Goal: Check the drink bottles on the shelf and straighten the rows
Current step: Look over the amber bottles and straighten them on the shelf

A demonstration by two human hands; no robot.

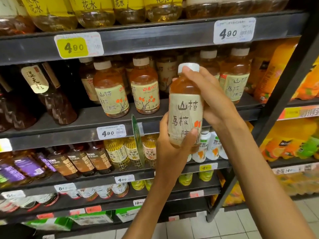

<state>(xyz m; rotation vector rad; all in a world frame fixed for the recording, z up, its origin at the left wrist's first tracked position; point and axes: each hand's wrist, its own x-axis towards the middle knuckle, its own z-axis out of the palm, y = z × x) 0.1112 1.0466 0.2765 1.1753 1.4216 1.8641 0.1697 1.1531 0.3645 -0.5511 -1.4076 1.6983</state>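
I have one bottle (185, 109) off the shelf (107, 116) and held up in front of it, roughly upright with a slight lean, its cream label with dark characters turned toward me. My left hand (170, 147) is wrapped around the lower part of the bottle, thumb pressed on the front of the label near the bottom. My right hand (207, 94) is clamped on the upper part from behind and from the right, with a fingertip hooked over the white cap (188, 67).

Behind the bottle, on the middle shelf, stand more of the same amber drinks: two bottles at the front (127, 88) to the left, and another (235, 75) to the right, with further ones in the rows behind them (too dim to count). Between those front bottles, directly behind the one I hold, the front of the shelf shows bare. Dark bottles (50, 94) lean at the far left of that shelf.

A white price tag (111, 131) sits on the shelf's front edge, just left of my left hand, next to a thin green divider (138, 140). The shelf above carries large yellow-labelled bottles (93, 11) over a yellow price tag (75, 47). Lower shelves hold dark, yellow and white bottles.
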